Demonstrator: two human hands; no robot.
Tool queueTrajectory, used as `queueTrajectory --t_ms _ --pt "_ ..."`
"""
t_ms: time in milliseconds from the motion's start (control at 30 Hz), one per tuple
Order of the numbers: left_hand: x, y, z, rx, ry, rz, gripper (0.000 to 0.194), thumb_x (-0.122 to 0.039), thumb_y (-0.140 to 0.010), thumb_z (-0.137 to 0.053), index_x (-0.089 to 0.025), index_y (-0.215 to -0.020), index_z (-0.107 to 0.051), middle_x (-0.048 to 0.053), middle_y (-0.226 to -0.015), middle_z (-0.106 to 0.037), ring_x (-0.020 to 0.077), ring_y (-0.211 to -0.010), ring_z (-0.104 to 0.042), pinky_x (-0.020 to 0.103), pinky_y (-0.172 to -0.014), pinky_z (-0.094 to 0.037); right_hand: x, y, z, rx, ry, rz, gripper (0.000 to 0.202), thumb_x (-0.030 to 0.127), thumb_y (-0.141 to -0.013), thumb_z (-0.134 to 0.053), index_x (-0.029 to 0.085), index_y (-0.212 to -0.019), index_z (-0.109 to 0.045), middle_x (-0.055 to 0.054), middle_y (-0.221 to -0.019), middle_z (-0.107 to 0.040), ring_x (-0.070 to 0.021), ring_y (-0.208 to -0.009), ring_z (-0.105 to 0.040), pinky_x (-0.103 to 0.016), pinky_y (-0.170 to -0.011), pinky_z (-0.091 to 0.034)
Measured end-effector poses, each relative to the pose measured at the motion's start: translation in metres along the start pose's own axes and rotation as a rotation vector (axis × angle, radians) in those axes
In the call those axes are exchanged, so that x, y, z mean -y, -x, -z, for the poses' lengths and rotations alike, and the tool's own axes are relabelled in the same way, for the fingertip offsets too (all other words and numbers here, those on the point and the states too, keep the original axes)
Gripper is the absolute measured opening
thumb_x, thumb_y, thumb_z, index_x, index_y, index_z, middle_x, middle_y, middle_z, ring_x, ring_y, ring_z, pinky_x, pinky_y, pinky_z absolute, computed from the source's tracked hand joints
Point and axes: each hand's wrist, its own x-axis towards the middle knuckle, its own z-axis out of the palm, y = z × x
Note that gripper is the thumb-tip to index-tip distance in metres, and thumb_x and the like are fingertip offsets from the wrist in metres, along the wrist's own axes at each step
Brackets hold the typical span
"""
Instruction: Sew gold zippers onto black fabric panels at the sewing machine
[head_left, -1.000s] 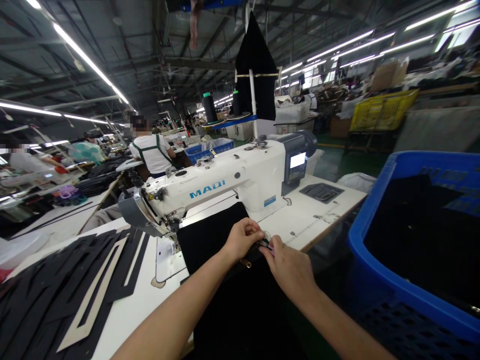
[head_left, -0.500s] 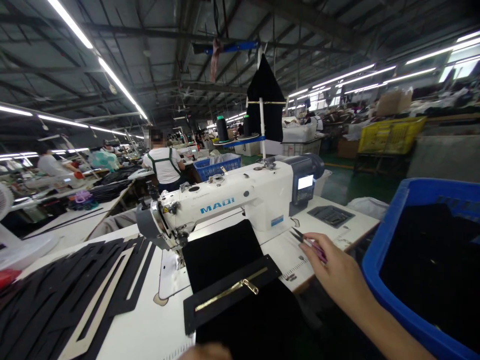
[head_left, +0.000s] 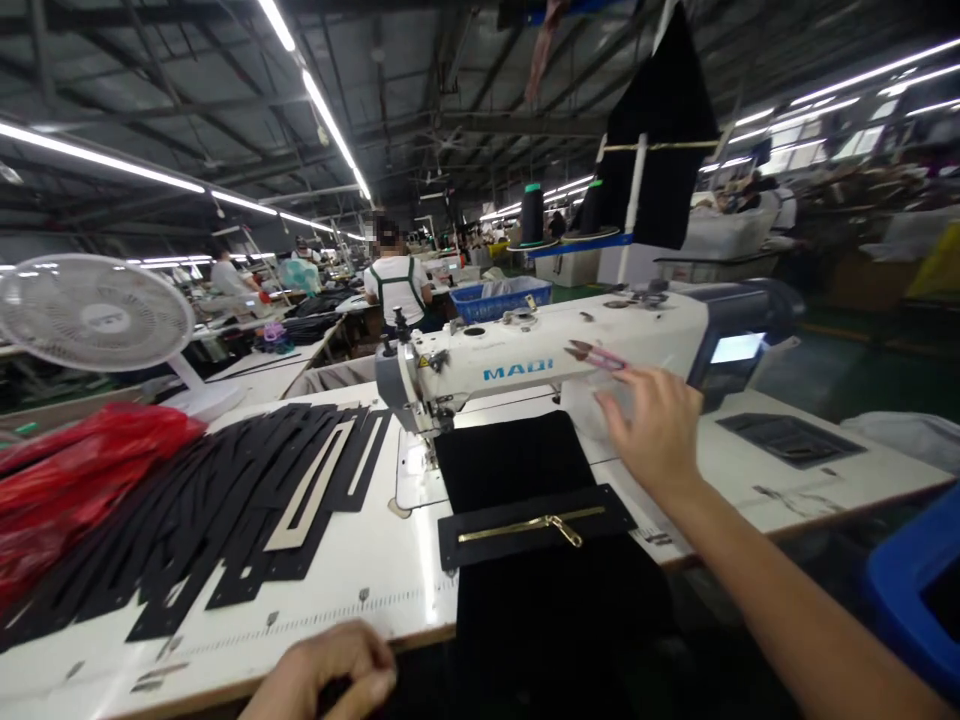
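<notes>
My right hand is raised before the arm of the white sewing machine, closed around thread snips with pink handles and dark blades pointing left. At the table's front edge, my left hand is loosely curled, apart from the cloth; nothing shows in its fingers. To its right, black fabric lies over the table and hangs down past the edge. Across that fabric sits a dark strip with a gold zipper, its pull tab resting toward the right. The fabric's upper left corner is beside the needle area.
Dark slotted strips lie piled on the left, with a pale slotted template on top. Red plastic and a white fan are farther left. A blue bin stands right. Thread cones rise behind the machine.
My right hand has lifted the snips from beside the machine's base to in front of its arm. The view has swung left, bringing the fan, red plastic and more of my left hand into sight.
</notes>
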Motion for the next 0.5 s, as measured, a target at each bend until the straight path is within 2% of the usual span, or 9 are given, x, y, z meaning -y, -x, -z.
queueTrajectory --t_ms 33,100,167,233,333,400,500 --pt "0.0 -0.001 0.001 -0.02 -0.011 -0.005 0.032 -0.051 -0.073 -0.06 -0.022 -0.06 -0.062 0.004 -0.075 -0.067 0.0221 -0.076 -0.06 0.03 -0.073 -0.045 -0.004 0.016 0.005 0.094 0.038 -0.031 0.03 0.037 -0.089 -0.042 0.012 -0.098 -0.056 -0.014 -0.096 -0.059 -0.0273 -0.092 -0.051 -0.039 -0.079 -0.034" --pt "0.001 -0.018 -0.001 -0.1 0.004 -0.019 0.028 -0.046 -0.073 -0.061 -0.021 -0.084 -0.066 0.006 -0.092 -0.067 0.0243 -0.089 -0.059 0.033 -0.081 -0.043 -0.011 0.046 0.014 0.321 0.114 -0.097 0.036 0.044 -0.087 -0.04 0.013 -0.085 -0.058 -0.012 -0.082 -0.06 -0.0282 -0.082 -0.052 -0.038 -0.071 -0.035" --pt "0.002 -0.045 -0.01 -0.12 0.099 0.008 0.039 -0.044 -0.07 -0.065 -0.018 -0.099 -0.062 0.009 -0.101 -0.065 0.0247 -0.089 -0.06 0.034 -0.079 -0.045 -0.015 0.068 0.019 0.559 0.077 -0.186 0.043 0.053 -0.084 -0.037 0.016 -0.072 -0.057 -0.011 -0.074 -0.06 -0.0276 -0.074 -0.053 -0.036 -0.064 -0.035" --pt "0.005 -0.068 -0.02 -0.059 0.273 0.054 0.05 -0.043 -0.067 -0.069 -0.014 -0.106 -0.056 0.011 -0.097 -0.064 0.0239 -0.082 -0.062 0.034 -0.072 -0.047 -0.013 0.082 0.022 0.704 -0.055 -0.284 0.045 0.058 -0.08 -0.037 0.019 -0.062 -0.052 -0.009 -0.067 -0.058 -0.0249 -0.065 -0.052 -0.034 -0.059 -0.036" --pt "0.01 -0.081 -0.03 0.015 0.434 0.118 0.058 -0.045 -0.058 -0.076 -0.012 -0.102 -0.056 0.005 -0.076 -0.063 0.0185 -0.067 -0.061 0.029 -0.061 -0.046 -0.002 0.092 0.032 0.689 -0.249 -0.414 0.04 0.058 -0.074 -0.039 0.021 -0.06 -0.047 -0.004 -0.058 -0.052 -0.0207 -0.056 -0.049 -0.032 -0.054 -0.036" --pt "0.013 -0.075 -0.03 0.054 0.44 0.101 0.052 -0.048 -0.054 -0.078 -0.011 -0.088 -0.06 0.0 -0.064 -0.058 0.0133 -0.057 -0.054 0.025 -0.056 -0.043 0.008 0.098 0.046 0.652 -0.371 -0.478 0.038 0.057 -0.073 -0.04 0.022 -0.062 -0.048 -0.001 -0.056 -0.05 -0.019 -0.053 -0.048 -0.031 -0.053 -0.037" --pt "0.016 -0.056 -0.025 0.085 0.416 0.037 0.044 -0.051 -0.057 -0.076 -0.012 -0.066 -0.058 -0.003 -0.057 -0.052 0.0098 -0.053 -0.047 0.023 -0.055 -0.039 0.02 0.107 0.071 0.667 -0.575 -0.551 0.037 0.057 -0.074 -0.045 0.021 -0.063 -0.05 0.0 -0.057 -0.051 -0.0178 -0.057 -0.05 -0.029 -0.056 -0.04"
